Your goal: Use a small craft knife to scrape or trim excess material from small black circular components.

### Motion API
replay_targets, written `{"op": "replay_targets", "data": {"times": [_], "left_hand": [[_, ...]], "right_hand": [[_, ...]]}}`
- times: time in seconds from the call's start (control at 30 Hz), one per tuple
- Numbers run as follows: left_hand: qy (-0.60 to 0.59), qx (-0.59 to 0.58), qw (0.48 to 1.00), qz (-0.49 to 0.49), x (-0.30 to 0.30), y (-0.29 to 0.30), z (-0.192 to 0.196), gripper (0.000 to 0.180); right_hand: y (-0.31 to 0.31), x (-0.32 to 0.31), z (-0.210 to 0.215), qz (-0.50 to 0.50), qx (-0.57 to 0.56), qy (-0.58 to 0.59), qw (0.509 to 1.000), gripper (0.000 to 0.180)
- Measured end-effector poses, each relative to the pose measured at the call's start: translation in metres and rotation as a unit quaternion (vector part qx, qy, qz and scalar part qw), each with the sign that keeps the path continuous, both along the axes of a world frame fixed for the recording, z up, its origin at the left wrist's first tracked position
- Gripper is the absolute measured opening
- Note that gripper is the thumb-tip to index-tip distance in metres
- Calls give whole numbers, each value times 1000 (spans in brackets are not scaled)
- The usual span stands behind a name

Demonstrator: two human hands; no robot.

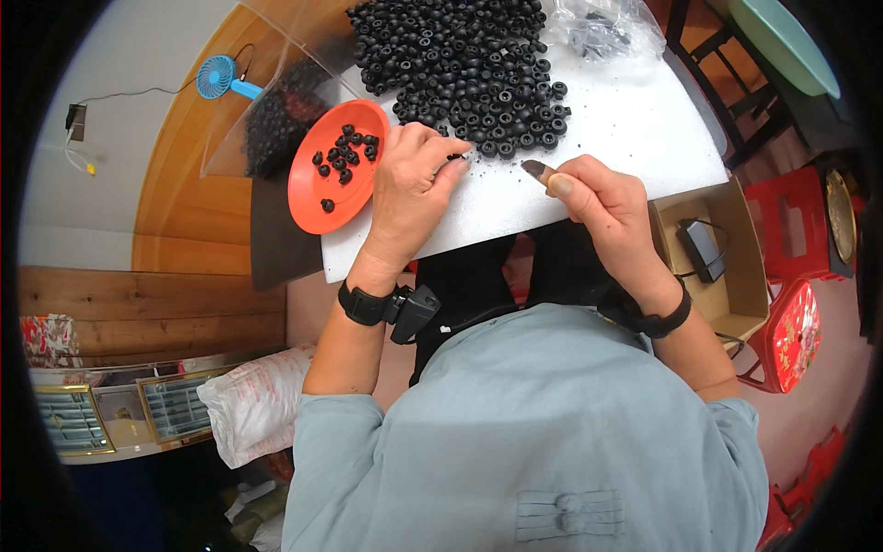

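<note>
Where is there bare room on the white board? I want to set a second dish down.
The white board is bare along its right side, between the pile of black rings, the clear bag and the right hand. The near edge below both hands is thin. Crowded: the far left, by the orange dish and left hand.

Packaging in view: one open carton, three bags, one printed tin-like container.

An open brown cardboard box (736,267) stands just right of the white board, flaps up, with a small black device and its cable inside. A clear plastic bag (607,26) holding dark parts lies at the board's top right corner. A larger clear bag (276,120) of black parts lies at the upper left, beside the orange plate. A white woven sack (253,405) lies on the floor at lower left. A red container with printed decoration (793,336) sits below the box.
</note>
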State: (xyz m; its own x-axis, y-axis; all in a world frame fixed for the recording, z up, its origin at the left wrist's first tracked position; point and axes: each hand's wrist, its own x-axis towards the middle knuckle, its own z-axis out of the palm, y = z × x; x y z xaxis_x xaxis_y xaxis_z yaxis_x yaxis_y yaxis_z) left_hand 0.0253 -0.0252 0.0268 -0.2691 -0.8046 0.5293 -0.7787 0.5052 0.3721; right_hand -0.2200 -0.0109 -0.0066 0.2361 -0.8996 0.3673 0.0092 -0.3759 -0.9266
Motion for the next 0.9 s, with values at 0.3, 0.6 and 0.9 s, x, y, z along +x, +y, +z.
{"op": "replay_targets", "data": {"times": [0.3,0.6,0.9], "left_hand": [[68,17,993,94,-5,-10,-22,11],[-49,0,992,119,-9,-22,-9,11],[-256,-45,952,160,-4,-15,-10,8]], "right_hand": [[2,1,2,-13,-5,21,1000,24],[2,2,0,-30,-15,27,999,22],[0,3,-1,-32,-30,26,999,23]]}}
